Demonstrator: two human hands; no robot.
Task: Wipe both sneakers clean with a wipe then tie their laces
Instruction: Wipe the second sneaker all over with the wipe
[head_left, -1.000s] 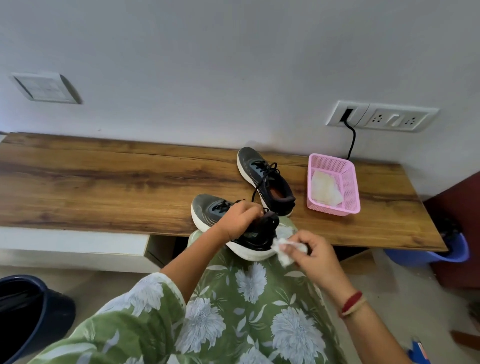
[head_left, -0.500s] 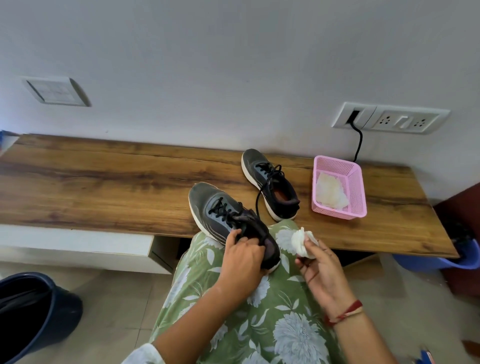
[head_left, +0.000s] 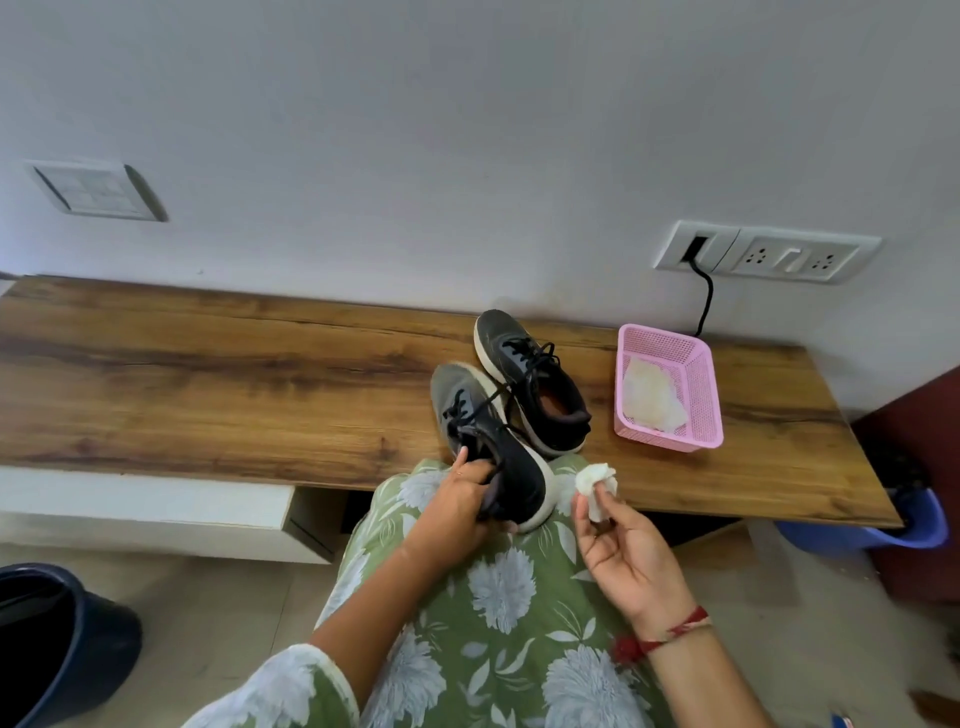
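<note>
Swung toward 12 o'clock, the near sneaker (head_left: 511, 462) is heel-gripped by the left hand (head_left: 457, 506); right hand (head_left: 623, 551) pinches the wipe (head_left: 597, 480). Loose laces (head_left: 480, 402) may snag the far sneaker (head_left: 530, 379).

A wooden tabletop (head_left: 208, 374) spans the middle of the frame, with a pink basket (head_left: 670, 440) at centre right. On the wall, a switch plate (head_left: 96, 189) sits upper left and a socket panel (head_left: 769, 252) with a black cable (head_left: 707, 296) upper right. A dark bin (head_left: 67, 639) stands lower left.

No legible text or labels anywhere.
</note>
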